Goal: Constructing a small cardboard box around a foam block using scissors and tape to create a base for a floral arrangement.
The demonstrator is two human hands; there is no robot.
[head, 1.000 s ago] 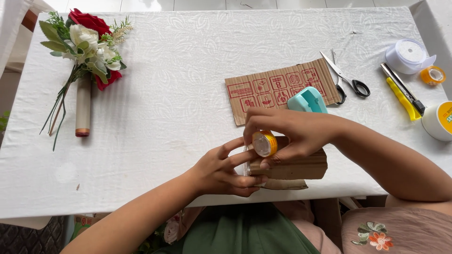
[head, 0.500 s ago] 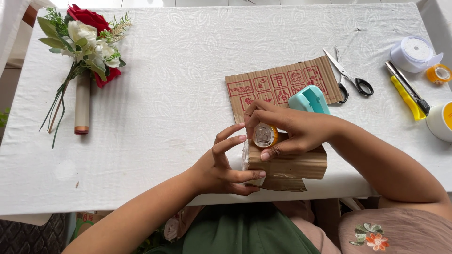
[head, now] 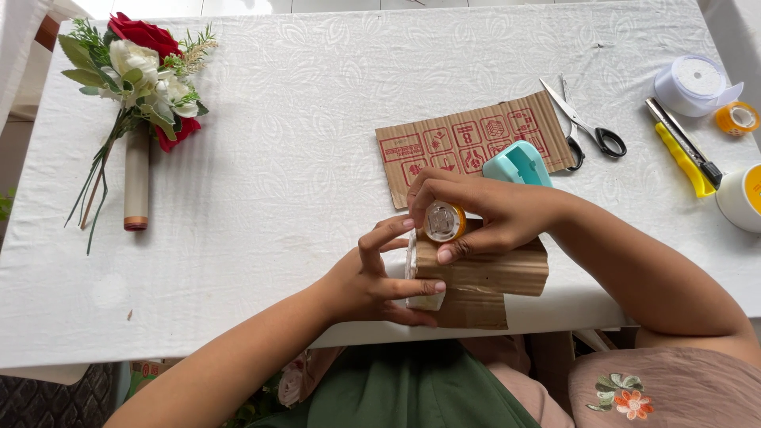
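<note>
Item: small tape roll (head: 442, 221), orange-rimmed, at the table's near edge. We pinch it in our right hand (head: 483, 218) atop a folded cardboard piece (head: 483, 273). Our left hand (head: 380, 277) grips the cardboard's left end, index finger raised towards the roll. Handling note: we brace the cardboard flat and draw the tape straight, likely avoiding creases.

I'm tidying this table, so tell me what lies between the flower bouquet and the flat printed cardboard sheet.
Nothing: in the head view, only bare white tablecloth stretches between the flower bouquet and the flat cardboard sheet.
</note>
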